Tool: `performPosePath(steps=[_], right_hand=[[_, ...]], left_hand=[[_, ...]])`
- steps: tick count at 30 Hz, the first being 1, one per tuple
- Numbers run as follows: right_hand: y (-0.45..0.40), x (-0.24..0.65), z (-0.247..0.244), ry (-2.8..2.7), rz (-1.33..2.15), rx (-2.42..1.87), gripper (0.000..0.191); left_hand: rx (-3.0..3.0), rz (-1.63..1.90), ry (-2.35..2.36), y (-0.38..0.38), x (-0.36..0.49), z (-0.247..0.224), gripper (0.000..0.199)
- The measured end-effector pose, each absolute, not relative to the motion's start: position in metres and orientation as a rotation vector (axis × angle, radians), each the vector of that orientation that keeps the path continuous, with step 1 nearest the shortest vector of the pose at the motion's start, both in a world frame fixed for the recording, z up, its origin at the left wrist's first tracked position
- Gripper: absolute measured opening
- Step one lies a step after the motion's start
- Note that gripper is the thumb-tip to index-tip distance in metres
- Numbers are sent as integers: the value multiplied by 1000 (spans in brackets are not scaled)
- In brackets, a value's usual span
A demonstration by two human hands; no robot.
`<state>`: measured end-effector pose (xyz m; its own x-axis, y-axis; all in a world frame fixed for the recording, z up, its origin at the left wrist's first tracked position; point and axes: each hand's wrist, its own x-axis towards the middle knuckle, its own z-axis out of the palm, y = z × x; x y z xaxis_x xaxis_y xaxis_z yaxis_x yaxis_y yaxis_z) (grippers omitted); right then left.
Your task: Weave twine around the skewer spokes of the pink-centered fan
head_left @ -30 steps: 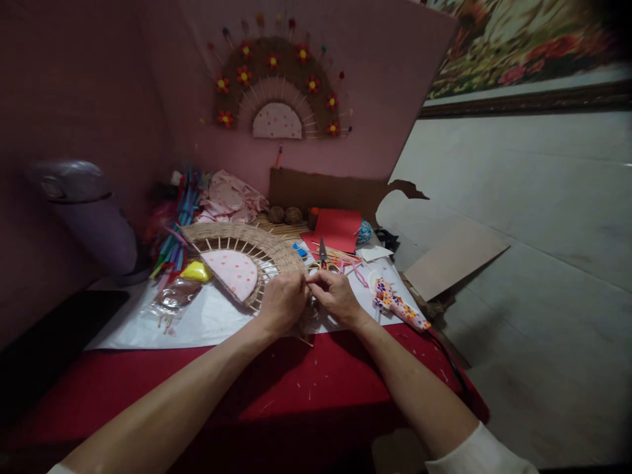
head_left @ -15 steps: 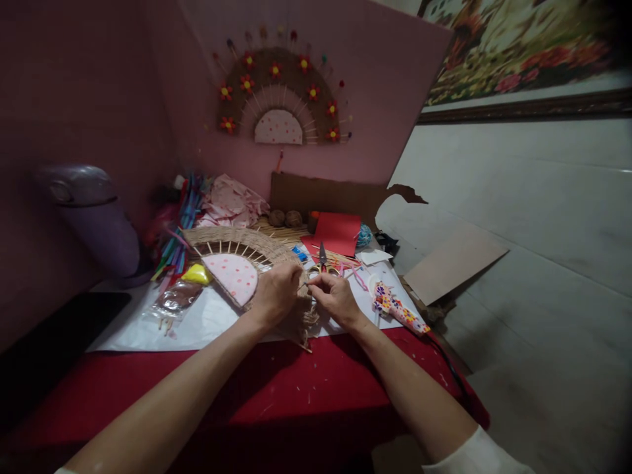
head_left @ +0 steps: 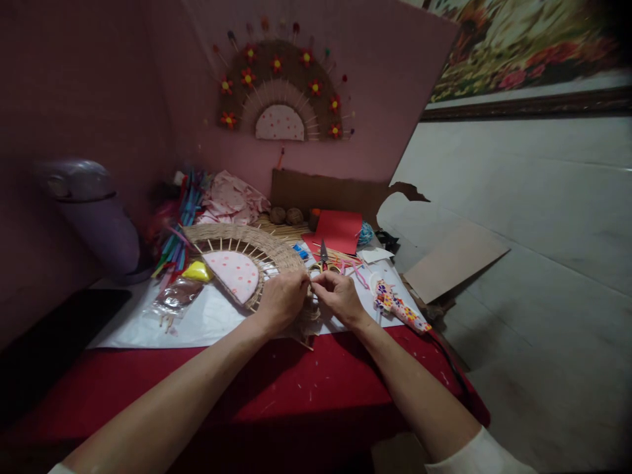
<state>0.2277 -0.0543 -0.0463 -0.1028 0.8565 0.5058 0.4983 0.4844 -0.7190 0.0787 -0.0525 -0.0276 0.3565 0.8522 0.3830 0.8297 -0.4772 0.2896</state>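
Observation:
A half-round fan-shaped piece (head_left: 234,234) lies on the white sheet, its outer band wrapped in twine, with thin sticks running to a pink dotted half circle (head_left: 234,275). My left hand (head_left: 285,299) is closed at the right end of the band, and its fingertips are hidden from me. Close beside it, my right hand (head_left: 338,297) pinches something too small to make out, its fingertips nearly meeting the left ones. Loose twine (head_left: 310,313) hangs below the hands. Just behind them lie scissors (head_left: 322,258) with the blades pointing away.
A purple bottle (head_left: 101,220) stands at left, near colored pipe cleaners (head_left: 185,217) and a bagged brown item (head_left: 178,294). Red sheets (head_left: 338,230) lie behind the scissors. A flower-patterned glue gun (head_left: 399,309) rests at right. A finished-looking fan (head_left: 276,66) hangs on the pink board.
Both hands have shifted slightly right and come closer together at the fingertips. The view has moved a little.

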Motion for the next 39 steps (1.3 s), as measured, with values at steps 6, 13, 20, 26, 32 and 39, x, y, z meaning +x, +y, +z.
performPosePath(steps=[6, 13, 20, 26, 32, 39], right_hand=[[-57, 226, -47, -1797, 410, -1154, 10], [-56, 229, -48, -1720, 501, -1145, 9], [-55, 229, -49, -1745, 464, -1156, 9], [-56, 230, -49, -1791, 416, -1155, 10], [-57, 227, -48, -1849, 329, -1147, 10], [-59, 226, -48, -1837, 350, -1132, 10]], left_hand=[[2564, 730, 1686, -48, 75, -26, 24], [2416, 1041, 1641, -35, 60, -25, 22], [2529, 800, 1459, -44, 72, -32, 21], [2604, 722, 1530, -48, 72, -26, 24], [2640, 701, 1574, -53, 77, -26, 22], [2480, 722, 1853, -36, 63, -26, 21]])
